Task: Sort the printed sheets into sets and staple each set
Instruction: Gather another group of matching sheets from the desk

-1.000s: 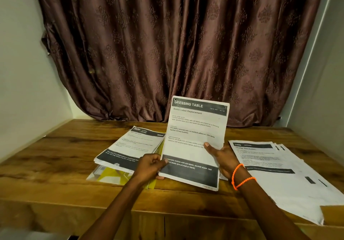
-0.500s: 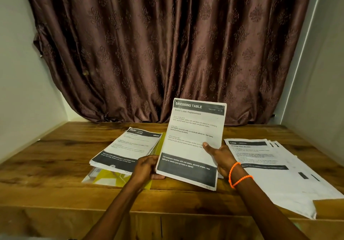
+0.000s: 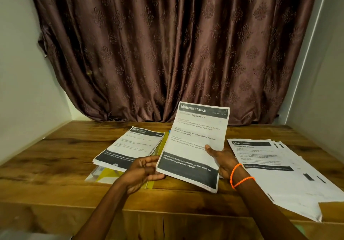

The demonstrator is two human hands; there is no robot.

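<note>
**Squaring the "Dressing Table" set before it goes to the stapler**

Holding the "DRESSING TABLE" sheets (image 3: pixel 195 142) tilted up off the wooden table (image 3: pixel 55 165), the person has both hands at the lower half of the bundle. The right hand (image 3: pixel 220 158) pinches the right edge, thumb lying across the printed face and fingers behind. The left hand (image 3: pixel 142 170) curls its fingers at the lower left corner; whether it truly pinches the paper or only steadies the edge cannot be told from here.

Two other piles lie flat on the table: the stack headed "2800" (image 3: pixel 130 146) just to the left, resting on a yellow folder (image 3: pixel 109 176), and the fanned sheets headed "3406" (image 3: pixel 270 161) to the right. No stapler is visible.

This looks like the check-and-align step. To do it well:

- Read the header, then confirm each sheet behind it belongs to the same set.
- Loosen the grip slightly and tap the bottom edge on the table so the corners line up.
- Keep the bundle apart from both neighbouring piles, since a stray sheet would be easy to mix in.
- Clamp the top left corner firmly before stapling, so nothing slips askew.
</note>
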